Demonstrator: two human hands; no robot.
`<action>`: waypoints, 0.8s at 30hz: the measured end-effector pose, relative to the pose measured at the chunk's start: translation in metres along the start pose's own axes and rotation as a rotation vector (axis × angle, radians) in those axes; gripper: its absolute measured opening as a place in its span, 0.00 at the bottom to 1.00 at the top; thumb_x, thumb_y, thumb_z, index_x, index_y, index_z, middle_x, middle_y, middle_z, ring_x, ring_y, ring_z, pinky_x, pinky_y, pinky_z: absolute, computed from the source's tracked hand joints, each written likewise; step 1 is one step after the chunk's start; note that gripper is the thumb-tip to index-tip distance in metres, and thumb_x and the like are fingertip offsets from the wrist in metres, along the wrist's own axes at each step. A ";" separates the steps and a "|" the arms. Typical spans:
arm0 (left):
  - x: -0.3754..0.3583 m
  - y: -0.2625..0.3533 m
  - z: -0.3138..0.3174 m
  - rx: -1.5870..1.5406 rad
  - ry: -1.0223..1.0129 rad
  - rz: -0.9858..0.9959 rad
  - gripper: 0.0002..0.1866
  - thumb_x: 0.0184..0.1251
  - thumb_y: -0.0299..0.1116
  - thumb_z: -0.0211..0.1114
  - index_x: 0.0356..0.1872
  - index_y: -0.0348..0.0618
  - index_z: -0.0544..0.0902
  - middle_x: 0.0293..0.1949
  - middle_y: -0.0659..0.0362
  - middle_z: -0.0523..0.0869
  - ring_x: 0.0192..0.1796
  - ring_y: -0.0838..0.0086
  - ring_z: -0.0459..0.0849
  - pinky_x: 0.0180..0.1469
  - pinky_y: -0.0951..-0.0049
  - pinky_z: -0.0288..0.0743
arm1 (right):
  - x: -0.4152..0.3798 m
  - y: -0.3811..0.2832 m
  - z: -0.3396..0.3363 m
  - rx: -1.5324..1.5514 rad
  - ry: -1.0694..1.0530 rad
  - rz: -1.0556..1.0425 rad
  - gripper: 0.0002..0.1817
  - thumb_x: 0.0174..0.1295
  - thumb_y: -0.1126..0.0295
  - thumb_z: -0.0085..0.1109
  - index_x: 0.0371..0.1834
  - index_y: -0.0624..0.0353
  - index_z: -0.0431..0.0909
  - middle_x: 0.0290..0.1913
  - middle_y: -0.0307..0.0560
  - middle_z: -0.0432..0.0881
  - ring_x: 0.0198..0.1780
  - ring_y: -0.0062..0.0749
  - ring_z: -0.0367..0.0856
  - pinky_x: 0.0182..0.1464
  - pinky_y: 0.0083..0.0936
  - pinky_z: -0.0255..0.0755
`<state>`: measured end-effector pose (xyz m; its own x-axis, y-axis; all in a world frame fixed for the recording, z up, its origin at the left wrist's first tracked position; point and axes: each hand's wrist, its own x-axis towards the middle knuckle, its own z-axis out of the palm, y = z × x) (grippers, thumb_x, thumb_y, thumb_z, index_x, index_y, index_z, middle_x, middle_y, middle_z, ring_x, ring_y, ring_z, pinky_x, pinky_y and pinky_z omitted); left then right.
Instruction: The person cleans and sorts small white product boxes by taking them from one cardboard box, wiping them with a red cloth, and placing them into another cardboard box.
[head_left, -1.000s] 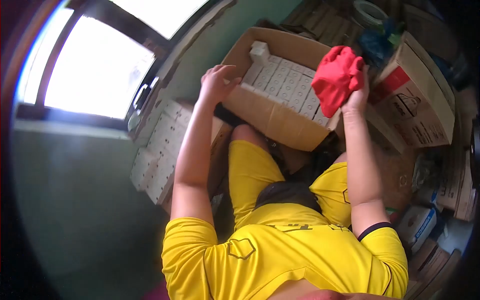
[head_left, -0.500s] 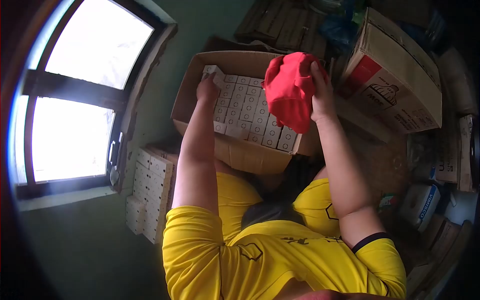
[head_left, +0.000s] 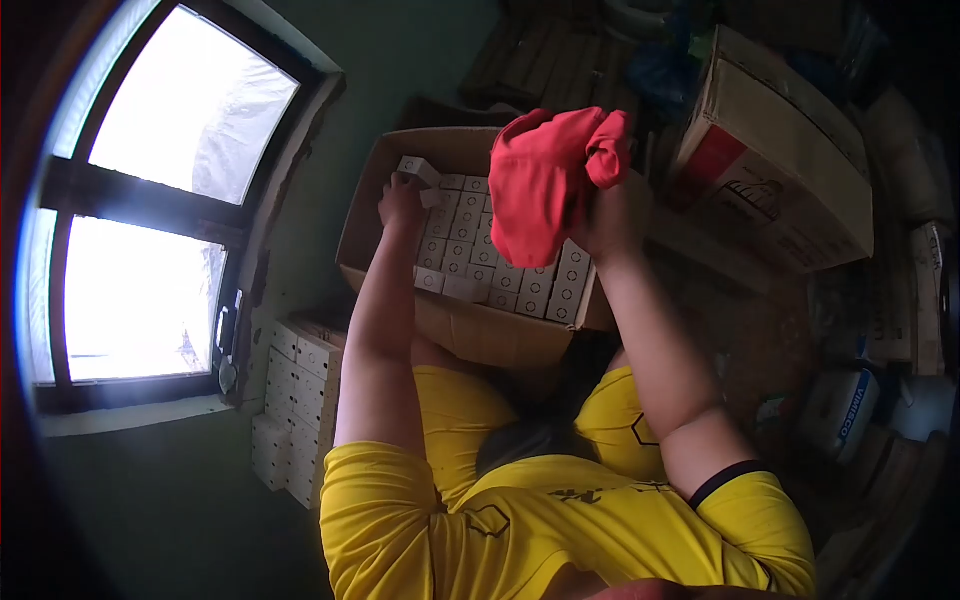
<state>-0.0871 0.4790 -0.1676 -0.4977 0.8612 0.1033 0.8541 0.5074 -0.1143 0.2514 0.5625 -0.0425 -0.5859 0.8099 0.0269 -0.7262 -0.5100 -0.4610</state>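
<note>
My right hand (head_left: 612,215) is closed on a bunched red cloth (head_left: 540,185), raised over the right part of an open cardboard carton (head_left: 480,335). Folds of the cloth hang down and hide some of what lies beneath. Inside the carton, small white boxes (head_left: 465,225) with round marks stand packed in rows. At the carton's far left corner, my left hand (head_left: 402,203) has its fingers closed around a small white box (head_left: 418,170) that sits higher than the rows. Part of that box is covered by the fingers.
To the left is a bright window (head_left: 145,290) in a green wall. More white boxes are stacked (head_left: 297,410) below it. A large cardboard box (head_left: 785,160) stands at the right, with further cartons and a blue-and-white VIMISCO box (head_left: 850,415) along that side.
The red cloth has shifted left over the carton and turned in my right hand, showing a broader face. My left hand stays at the same white box. The whole view has tilted slightly.
</note>
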 end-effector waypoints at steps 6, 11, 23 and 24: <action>-0.039 0.002 -0.061 -1.193 -0.054 -0.271 0.19 0.59 0.36 0.71 0.50 0.41 0.81 0.48 0.53 0.85 0.54 0.58 0.84 0.57 0.55 0.79 | 0.006 0.008 -0.012 0.263 -0.103 0.018 0.31 0.74 0.40 0.48 0.64 0.55 0.70 0.62 0.43 0.77 0.64 0.33 0.76 0.69 0.36 0.70; -0.113 0.052 -0.115 -2.513 0.231 -0.271 0.07 0.67 0.31 0.63 0.41 0.40 0.82 0.45 0.55 0.86 0.52 0.65 0.85 0.61 0.58 0.78 | -0.013 0.034 -0.008 0.101 -0.206 0.054 0.34 0.75 0.41 0.46 0.71 0.55 0.64 0.66 0.44 0.74 0.67 0.34 0.74 0.70 0.36 0.68; -0.196 0.141 -0.143 -2.547 -0.343 -0.189 0.27 0.82 0.51 0.48 0.68 0.41 0.70 0.63 0.53 0.79 0.65 0.65 0.78 0.68 0.59 0.72 | -0.053 0.041 0.003 -0.810 -0.204 -0.375 0.38 0.62 0.71 0.70 0.75 0.62 0.62 0.67 0.52 0.75 0.68 0.35 0.74 0.71 0.30 0.68; -0.198 0.139 -0.139 -2.501 -0.353 -0.161 0.26 0.82 0.49 0.50 0.70 0.42 0.69 0.64 0.52 0.78 0.64 0.63 0.78 0.67 0.58 0.73 | -0.054 0.041 0.001 -0.806 -0.149 -0.398 0.38 0.62 0.71 0.69 0.75 0.62 0.63 0.67 0.52 0.75 0.68 0.35 0.74 0.70 0.30 0.68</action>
<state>0.1506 0.3747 -0.0666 -0.3225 0.9392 -0.1180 -0.7300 -0.1674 0.6627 0.2526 0.4975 -0.0620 -0.4273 0.8082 0.4052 -0.4465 0.2011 -0.8719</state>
